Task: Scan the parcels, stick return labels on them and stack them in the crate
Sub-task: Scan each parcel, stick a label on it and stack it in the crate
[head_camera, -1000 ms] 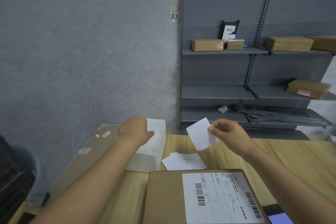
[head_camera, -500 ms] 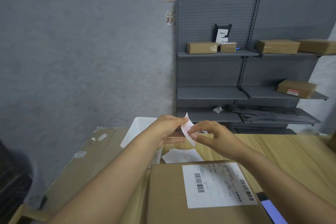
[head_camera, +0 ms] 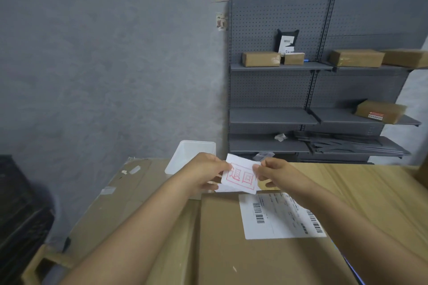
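A white return label [head_camera: 240,177] with red printed characters is held up between both hands, just above the far edge of a large brown parcel [head_camera: 254,250]. My left hand [head_camera: 206,172] pinches the label's left edge and my right hand [head_camera: 273,172] pinches its right edge. The parcel lies on the wooden table [head_camera: 361,190] and carries a white shipping label [head_camera: 280,217] with barcodes on top. A corner of another white sheet [head_camera: 225,188] shows under the held label.
A white plastic bin [head_camera: 192,154] stands behind my left hand. Flattened cardboard [head_camera: 129,190] lies at the left. Grey shelving [head_camera: 312,104] against the back wall holds several brown boxes. A dark screen edge [head_camera: 352,271] shows at the lower right.
My left hand came away from the white bin and joined my right hand on the label. The label has turned so its red print faces me.
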### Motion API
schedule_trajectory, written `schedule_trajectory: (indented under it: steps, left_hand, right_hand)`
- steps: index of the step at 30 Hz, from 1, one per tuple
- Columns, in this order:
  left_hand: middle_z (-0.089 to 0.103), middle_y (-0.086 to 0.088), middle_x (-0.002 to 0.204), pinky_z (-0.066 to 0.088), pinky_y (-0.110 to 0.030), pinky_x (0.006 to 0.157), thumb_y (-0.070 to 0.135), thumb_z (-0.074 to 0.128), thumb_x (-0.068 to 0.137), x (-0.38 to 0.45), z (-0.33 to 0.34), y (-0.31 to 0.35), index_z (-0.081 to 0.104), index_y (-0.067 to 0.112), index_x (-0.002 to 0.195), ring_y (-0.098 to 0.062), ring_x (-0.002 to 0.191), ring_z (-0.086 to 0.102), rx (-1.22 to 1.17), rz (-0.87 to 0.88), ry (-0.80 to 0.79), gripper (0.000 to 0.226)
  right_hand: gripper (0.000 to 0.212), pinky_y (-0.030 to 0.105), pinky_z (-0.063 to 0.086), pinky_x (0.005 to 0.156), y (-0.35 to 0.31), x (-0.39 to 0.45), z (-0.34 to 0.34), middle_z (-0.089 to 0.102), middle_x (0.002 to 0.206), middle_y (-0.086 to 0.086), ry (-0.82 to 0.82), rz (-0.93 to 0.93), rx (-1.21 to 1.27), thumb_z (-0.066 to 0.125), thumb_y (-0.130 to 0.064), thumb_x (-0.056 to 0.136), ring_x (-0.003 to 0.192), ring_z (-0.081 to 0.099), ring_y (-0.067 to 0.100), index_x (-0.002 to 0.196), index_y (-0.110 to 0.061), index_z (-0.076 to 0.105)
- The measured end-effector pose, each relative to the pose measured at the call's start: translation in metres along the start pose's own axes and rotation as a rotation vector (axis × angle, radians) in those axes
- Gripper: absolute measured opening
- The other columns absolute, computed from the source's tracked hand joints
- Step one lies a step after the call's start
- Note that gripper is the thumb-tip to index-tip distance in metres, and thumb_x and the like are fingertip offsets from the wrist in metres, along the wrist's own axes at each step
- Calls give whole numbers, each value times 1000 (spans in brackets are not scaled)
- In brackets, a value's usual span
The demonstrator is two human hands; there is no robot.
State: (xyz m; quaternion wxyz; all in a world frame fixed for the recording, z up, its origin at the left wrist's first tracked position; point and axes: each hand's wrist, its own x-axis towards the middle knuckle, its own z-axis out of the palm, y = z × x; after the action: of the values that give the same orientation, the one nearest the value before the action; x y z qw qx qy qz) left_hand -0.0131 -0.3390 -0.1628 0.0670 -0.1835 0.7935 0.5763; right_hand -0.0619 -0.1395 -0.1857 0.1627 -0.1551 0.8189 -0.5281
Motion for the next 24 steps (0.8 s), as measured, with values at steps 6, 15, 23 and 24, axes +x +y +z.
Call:
schedule_trajectory:
  steps: [6,15,23,24]
  left_hand:
    - [69,1,81,53,-23,60,23,62,86,-15,-21,-29,68,14,90,-13,67,61,177,-131,-19,11]
    - [62,-5,69,41,-18,49,16,52,85,-17,-17,-53,56,13,77,-19,56,55,278,-106,58,10]
    - [64,-5,71,48,-22,49,22,56,78,-13,-12,-66,52,15,74,-22,57,58,410,-85,142,9]
    - [63,-4,69,51,-25,54,25,59,77,-14,-12,-67,52,15,74,-22,57,59,454,-75,153,12]
  right_hand:
    - [39,26,40,63,7,10,39,70,94,0,-82,6,-347,46,-43,95,77,59,16,97,-6,57]
    - [33,25,33,62,10,24,65,60,101,1,-41,-70,-786,51,-51,90,84,50,15,101,-19,53]
    - [40,31,37,73,12,21,75,56,115,5,21,-152,-930,51,-51,89,105,50,24,111,-17,50]
    - [40,31,38,71,12,19,76,56,115,4,51,-163,-919,53,-50,88,105,51,24,112,-18,49]
